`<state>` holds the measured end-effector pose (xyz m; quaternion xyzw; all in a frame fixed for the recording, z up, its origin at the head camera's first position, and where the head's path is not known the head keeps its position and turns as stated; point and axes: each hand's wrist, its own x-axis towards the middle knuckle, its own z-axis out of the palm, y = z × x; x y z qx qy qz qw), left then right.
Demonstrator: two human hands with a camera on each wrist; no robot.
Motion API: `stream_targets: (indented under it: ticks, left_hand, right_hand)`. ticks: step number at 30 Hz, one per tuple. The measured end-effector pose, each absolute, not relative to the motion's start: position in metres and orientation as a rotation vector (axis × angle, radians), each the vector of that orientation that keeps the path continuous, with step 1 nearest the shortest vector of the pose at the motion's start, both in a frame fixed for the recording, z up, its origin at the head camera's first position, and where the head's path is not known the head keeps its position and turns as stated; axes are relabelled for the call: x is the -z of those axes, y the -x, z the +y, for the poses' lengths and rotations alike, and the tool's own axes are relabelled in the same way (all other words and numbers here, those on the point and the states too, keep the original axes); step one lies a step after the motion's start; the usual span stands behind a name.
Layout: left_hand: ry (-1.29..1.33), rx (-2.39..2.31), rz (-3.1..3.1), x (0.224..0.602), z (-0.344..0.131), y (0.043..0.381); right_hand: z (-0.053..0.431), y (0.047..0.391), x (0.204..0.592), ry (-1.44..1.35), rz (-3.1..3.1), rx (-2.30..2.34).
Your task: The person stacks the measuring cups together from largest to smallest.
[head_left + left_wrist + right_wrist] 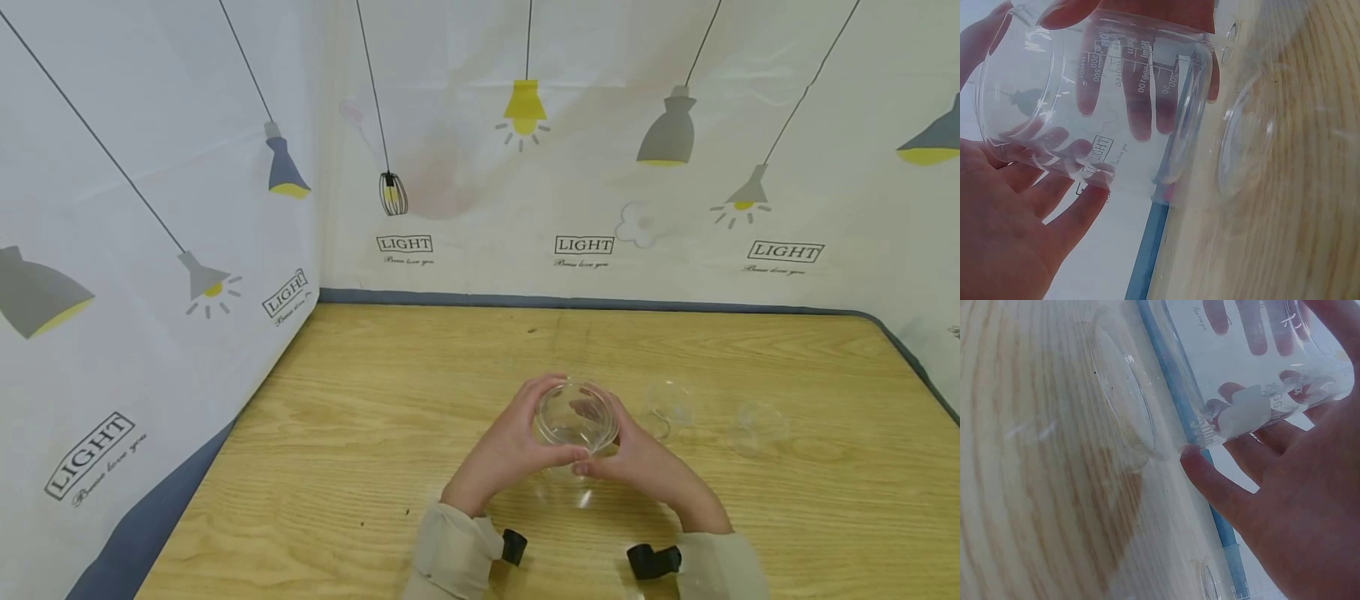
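Both hands hold a clear glass beaker (573,421) with printed white measuring marks, its mouth upward. My left hand (517,429) grips its left side and my right hand (630,450) its right side. In the head view the thumbs come together at the near side. Behind the glass, curled fingers show through in the left wrist view, where the beaker's wall (1119,134) carries mirrored numbers. Between its base and the tabletop lies a gap in both wrist views. A faint clear ring (1125,387) shows on the wood directly under it.
To the right on the wooden table (360,417) stand two more clear glass vessels, a nearer one (671,404) and one farther right (761,425). A white cloth wall (465,258) printed with lamps closes off the back and left. Black wrist mounts (652,562) hang below the sleeves.
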<state>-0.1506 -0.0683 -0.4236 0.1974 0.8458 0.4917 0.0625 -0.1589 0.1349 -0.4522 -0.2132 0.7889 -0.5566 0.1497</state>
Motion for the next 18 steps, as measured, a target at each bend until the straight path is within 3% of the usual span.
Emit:
stream_targets:
  ticks: [18]
  left_hand:
    - [-0.611, -1.442, 2.552, 0.4238, -0.0689, 0.1510]
  right_hand:
    - [0.1354, 0.1594, 0.4523, 0.624, 2.300, 1.577]
